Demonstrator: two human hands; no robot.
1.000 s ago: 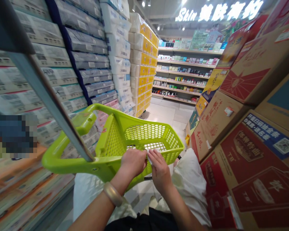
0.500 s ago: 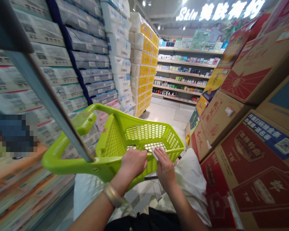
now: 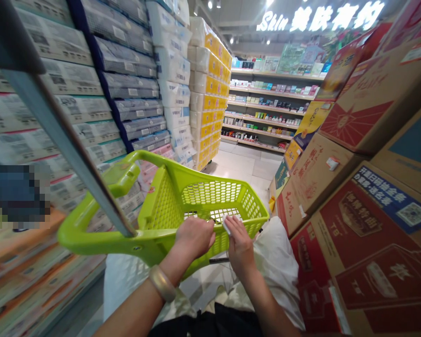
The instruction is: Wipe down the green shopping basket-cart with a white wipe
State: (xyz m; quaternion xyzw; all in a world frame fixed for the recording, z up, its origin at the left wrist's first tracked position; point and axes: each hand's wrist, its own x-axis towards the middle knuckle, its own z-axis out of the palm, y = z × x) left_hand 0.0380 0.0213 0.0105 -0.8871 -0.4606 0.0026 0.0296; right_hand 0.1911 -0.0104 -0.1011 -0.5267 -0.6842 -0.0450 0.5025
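Shop aisle, looking down. We have a lime-green plastic shopping cart (image 3: 154, 241) close before the wearer, its handle toward our left and its perforated basket running off to the right. A bare metal pole (image 3: 73, 150) with a dark upper end slants across the view and down to the cart's near side.

Left hand (image 3: 195, 238): fingers clenched, grasping the near rim of the basket; we cannot see their undersides. A gold-toned bangle (image 3: 162, 283) sits on that wrist. Right hand (image 3: 239, 241): just beside it, farther along the same rim, fingers nearly straight and laid together over a small white wipe (image 3: 226, 225), which they hold against the rim. Tissue or cloth, we cannot tell.

White trousers (image 3: 273, 267) show below the basket. To the left we note tall stacks of wrapped packs (image 3: 128, 61), the farther ones yellow and white; to the right, piled printed cartons (image 3: 368, 224), many red and brown. Beyond the pale tiled floor (image 3: 252, 164) stand shelves (image 3: 280, 74) of small boxes and bottles, under a lit white sign (image 3: 318, 18) reading "Skin" and Chinese characters.
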